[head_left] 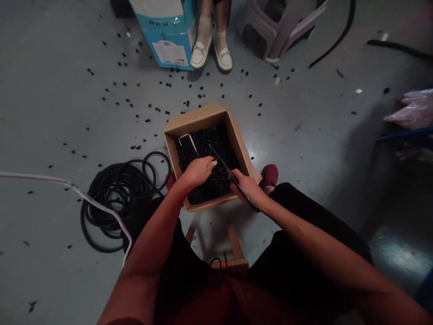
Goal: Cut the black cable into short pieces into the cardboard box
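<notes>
The person sits low over a cardboard box [199, 115] that stands on the floor between the knees. The box is open and is filled thickly with small black pieces [211, 174], so that its bottom cannot be seen. On top of them, near the far left corner, lies a phone [187, 143].

The left hand [198, 174] is in the box, palm down, and its fingers are pushed among the pieces. It is not possible to tell if it holds any of them. The right hand [246, 187] is at the near right corner of the box and is closed around a thin black rod [233, 178]. The tip of this rod reaches over the pieces toward the middle of the box. The two hands are apart, with the rod between them.

Many loose pieces also lie on the grey floor [43, 113], mostly on the far side and on the left of the box. A coil of black cable [115, 203] lies on the left, and a white cable [77, 192] runs across it. At the far side, a co-worker's feet in white loafers [206, 54] stand beside a blue carton [167, 36]. A plastic stool [280, 27] stands to the far right, and a pink bag [407, 108] is at the right.
</notes>
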The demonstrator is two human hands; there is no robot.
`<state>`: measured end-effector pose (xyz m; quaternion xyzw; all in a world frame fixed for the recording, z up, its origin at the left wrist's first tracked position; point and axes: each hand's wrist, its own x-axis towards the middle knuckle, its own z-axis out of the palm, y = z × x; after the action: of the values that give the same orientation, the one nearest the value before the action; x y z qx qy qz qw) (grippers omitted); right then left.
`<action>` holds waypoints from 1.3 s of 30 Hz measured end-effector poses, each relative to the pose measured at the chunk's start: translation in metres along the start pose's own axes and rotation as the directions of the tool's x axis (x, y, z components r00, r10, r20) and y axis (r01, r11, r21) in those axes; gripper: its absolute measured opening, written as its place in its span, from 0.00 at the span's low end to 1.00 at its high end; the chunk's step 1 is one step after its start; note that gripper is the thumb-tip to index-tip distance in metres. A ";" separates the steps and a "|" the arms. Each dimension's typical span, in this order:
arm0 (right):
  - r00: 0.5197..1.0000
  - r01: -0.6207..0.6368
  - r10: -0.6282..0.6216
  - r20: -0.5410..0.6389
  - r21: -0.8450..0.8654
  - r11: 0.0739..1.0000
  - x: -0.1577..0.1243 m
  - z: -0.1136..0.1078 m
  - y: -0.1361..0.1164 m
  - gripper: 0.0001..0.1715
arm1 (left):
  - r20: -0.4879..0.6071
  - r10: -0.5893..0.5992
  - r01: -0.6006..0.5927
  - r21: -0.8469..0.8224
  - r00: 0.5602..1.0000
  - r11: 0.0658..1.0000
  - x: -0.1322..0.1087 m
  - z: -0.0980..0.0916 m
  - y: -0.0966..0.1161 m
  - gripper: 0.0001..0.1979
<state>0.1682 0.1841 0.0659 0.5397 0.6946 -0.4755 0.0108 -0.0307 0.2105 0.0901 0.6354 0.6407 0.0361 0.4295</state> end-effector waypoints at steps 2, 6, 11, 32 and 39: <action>1.000 0.017 -0.017 -0.012 -0.011 1.000 -0.001 -0.002 0.004 0.14 | -0.005 0.014 -0.014 -0.038 1.000 0.999 0.000 0.000 0.001 0.15; 0.992 0.114 -0.111 -0.060 0.052 0.992 -0.003 -0.013 0.009 0.18 | -0.002 0.029 -0.028 -0.279 1.000 0.960 -0.005 -0.002 0.007 0.12; 0.976 0.187 -0.167 -0.137 0.151 0.971 -0.003 -0.036 0.003 0.22 | -0.044 -0.010 -0.020 -0.629 0.999 0.777 -0.010 -0.006 0.017 0.18; 0.971 0.203 -0.207 -0.117 -0.039 0.978 -0.007 -0.050 -0.002 0.32 | -0.145 -0.017 -0.059 -0.503 0.989 0.863 -0.005 -0.006 0.027 0.18; 0.970 0.212 -0.219 -0.106 -0.073 0.975 -0.003 -0.047 -0.003 0.33 | -0.138 0.012 -0.055 -0.316 0.990 0.947 -0.008 -0.008 0.032 0.15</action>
<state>0.1906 0.2135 0.0945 0.4866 0.7628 -0.4211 -0.0638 -0.0123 0.2136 0.1183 0.5645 0.6429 0.1890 0.4820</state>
